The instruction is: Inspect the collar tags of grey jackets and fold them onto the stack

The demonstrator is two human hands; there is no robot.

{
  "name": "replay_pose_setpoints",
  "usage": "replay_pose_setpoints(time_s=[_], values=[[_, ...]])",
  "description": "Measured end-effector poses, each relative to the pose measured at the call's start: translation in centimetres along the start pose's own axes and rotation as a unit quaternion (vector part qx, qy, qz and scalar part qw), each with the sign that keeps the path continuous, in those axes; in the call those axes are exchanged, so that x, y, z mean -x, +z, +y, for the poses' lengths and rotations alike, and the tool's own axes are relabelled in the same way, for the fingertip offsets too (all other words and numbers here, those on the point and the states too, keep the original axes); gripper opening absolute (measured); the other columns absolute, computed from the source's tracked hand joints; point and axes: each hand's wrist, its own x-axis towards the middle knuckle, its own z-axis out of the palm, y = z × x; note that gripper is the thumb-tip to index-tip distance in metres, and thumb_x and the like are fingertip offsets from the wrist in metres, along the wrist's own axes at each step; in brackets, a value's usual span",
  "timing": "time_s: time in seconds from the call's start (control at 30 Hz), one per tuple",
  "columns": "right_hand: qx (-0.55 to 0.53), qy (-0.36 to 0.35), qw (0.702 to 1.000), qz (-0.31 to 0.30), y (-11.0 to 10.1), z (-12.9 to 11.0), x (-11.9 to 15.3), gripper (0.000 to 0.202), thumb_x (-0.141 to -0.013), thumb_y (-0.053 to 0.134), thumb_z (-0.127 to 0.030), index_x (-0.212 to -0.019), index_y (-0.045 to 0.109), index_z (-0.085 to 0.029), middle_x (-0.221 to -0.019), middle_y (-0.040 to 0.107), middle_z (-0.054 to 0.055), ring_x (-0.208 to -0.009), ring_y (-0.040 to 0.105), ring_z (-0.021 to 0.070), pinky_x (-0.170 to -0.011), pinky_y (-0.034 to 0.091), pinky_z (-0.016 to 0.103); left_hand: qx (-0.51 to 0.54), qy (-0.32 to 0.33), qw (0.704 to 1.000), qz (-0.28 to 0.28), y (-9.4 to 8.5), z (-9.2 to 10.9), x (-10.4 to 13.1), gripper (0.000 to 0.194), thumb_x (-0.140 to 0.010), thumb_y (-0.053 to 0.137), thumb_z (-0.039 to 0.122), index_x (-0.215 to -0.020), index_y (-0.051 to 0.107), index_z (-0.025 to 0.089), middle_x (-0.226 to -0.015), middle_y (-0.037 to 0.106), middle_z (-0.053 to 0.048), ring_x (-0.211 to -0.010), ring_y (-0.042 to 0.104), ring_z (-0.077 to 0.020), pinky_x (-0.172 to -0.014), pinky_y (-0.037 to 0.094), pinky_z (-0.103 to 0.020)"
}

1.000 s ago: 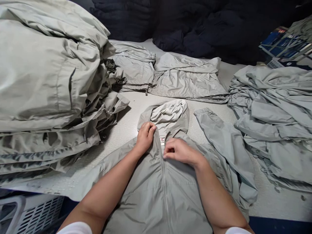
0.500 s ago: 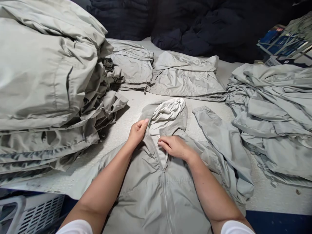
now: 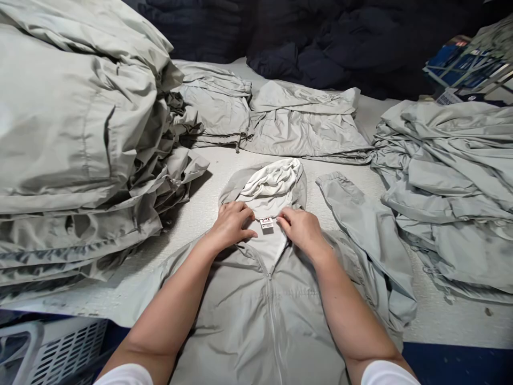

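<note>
A light grey hooded jacket (image 3: 244, 305) lies front up before me, its zipper partly undone at the neck. The neck opening is spread, showing the white lining and a small white label with red print (image 3: 266, 223). Left of that label, my left hand (image 3: 232, 225) rests on the collar, thumb stretched apart from the bent fingers. On the label's other side, my right hand (image 3: 298, 227) pinches the edge of the neck opening between thumb and fingers. Beyond both hands lies the hood (image 3: 274, 182), its white lining bunched up.
A tall pile of grey jackets (image 3: 72, 139) rises at left, another heap (image 3: 460, 198) at right. Folded grey garments (image 3: 304, 125) lie behind the hood. Dark garments (image 3: 320, 43) are stacked at the back. A white plastic basket (image 3: 64, 350) stands below the table's left edge.
My left hand has loosened its pinch on the collar edge and moved down slightly. The right hand has shifted right and up a little. The neck opening is wider, and the label now shows.
</note>
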Motion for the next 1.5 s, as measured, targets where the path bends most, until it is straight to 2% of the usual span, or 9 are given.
replay_pose_setpoints(time_s=[0.13,0.37,0.53,0.73,0.9,1.17,1.33,1.43,1.5], values=[[-0.106,-0.112,0.988,-0.01,1.3,0.3,-0.2,0.029,-0.1,0.059,-0.019,-0.119,0.079,-0.027,-0.112,0.081,0.005,-0.101,0.073,0.0201,-0.085,0.047,0.027,0.018,0.02,1.0,-0.005,0.2,-0.2,0.2,0.051,-0.073,0.093,0.039,-0.117,0.069,0.029,-0.123,0.061,-0.006,-0.124,0.053,-0.0329,-0.11,0.036,-0.052],[-0.185,-0.104,0.976,-0.038,1.8,1.5,-0.7,0.03,-0.089,0.06,-0.009,-0.101,0.082,-0.026,-0.104,0.082,0.001,-0.093,0.074,0.0192,-0.081,0.048,0.027,0.101,0.029,0.994,0.007,-0.2,-0.9,0.0,0.039,-0.08,0.086,0.032,-0.113,0.066,0.025,-0.12,0.068,-0.007,-0.121,0.058,-0.0313,-0.108,0.041,-0.05],[-0.187,-0.05,0.981,0.023,2.1,2.0,-1.0,0.023,-0.093,0.066,-0.02,-0.114,0.075,-0.023,-0.081,0.075,0.0,-0.072,0.066,0.0175,-0.07,0.045,0.027,0.181,0.0,0.982,0.05,-1.7,-2.4,0.1,0.033,-0.085,0.078,0.042,-0.108,0.071,0.021,-0.111,0.074,-0.008,-0.109,0.065,-0.0277,-0.1,0.05,-0.042],[-0.161,-0.076,0.98,0.088,2.9,2.9,-1.2,0.036,-0.097,0.056,-0.015,-0.13,0.067,-0.021,-0.129,0.066,0.012,-0.109,0.066,0.0236,-0.091,0.051,0.032,0.213,-0.021,0.977,-0.014,-3.1,-3.1,0.7,0.021,-0.086,0.071,0.04,-0.098,0.077,0.023,-0.104,0.077,-0.005,-0.1,0.068,-0.0242,-0.092,0.051,-0.037],[-0.187,-0.084,0.977,0.058,3.3,3.6,-1.4,0.021,-0.094,0.06,-0.015,-0.11,0.072,-0.022,-0.114,0.067,0.008,-0.104,0.065,0.0228,-0.091,0.051,0.033,0.202,-0.042,0.978,0.001,-3.6,-2.9,0.8,0.017,-0.087,0.07,0.038,-0.087,0.076,0.022,-0.091,0.074,-0.004,-0.087,0.066,-0.0215,-0.083,0.05,-0.034],[-0.414,-0.07,0.905,0.074,2.0,4.0,-1.7,0.012,-0.091,0.062,-0.025,-0.095,0.072,-0.022,-0.103,0.063,0.004,-0.078,0.061,0.0162,-0.074,0.053,0.031,0.208,-0.041,0.976,0.043,-4.7,-4.0,1.6,0.022,-0.079,0.079,0.046,-0.083,0.08,0.025,-0.088,0.075,-0.004,-0.092,0.065,-0.0233,-0.088,0.051,-0.035],[-0.437,-0.06,0.889,0.119,2.9,2.1,-2.0,0.018,-0.095,0.056,-0.026,-0.1,0.072,-0.023,-0.109,0.065,0.006,-0.084,0.065,0.0177,-0.082,0.057,0.034,0.326,-0.102,0.925,0.166,-3.2,-1.5,0.8,0.026,-0.081,0.078,0.046,-0.087,0.078,0.021,-0.082,0.076,-0.003,-0.076,0.068,-0.019,-0.073,0.056,-0.031],[-0.371,-0.072,0.913,0.155,4.0,1.3,-2.3,0.02,-0.095,0.056,-0.023,-0.105,0.073,-0.024,-0.112,0.068,0.009,-0.105,0.066,0.0236,-0.099,0.055,0.041,0.4,-0.105,0.895,0.169,-1.2,0.3,0.1,0.028,-0.087,0.072,0.047,-0.092,0.074,0.019,-0.08,0.076,-0.002,-0.073,0.072,-0.0184,-0.074,0.061,-0.032],[-0.359,-0.07,0.917,0.161,4.5,1.1,-2.5,0.023,-0.094,0.058,-0.023,-0.114,0.071,-0.024,-0.12,0.067,0.011,-0.107,0.066,0.0247,-0.1,0.055,0.042,0.387,-0.074,0.905,0.161,0.2,0.9,-0.3,0.024,-0.092,0.067,0.043,-0.096,0.072,0.02,-0.089,0.078,-0.004,-0.083,0.075,-0.0201,-0.083,0.063,-0.036]])
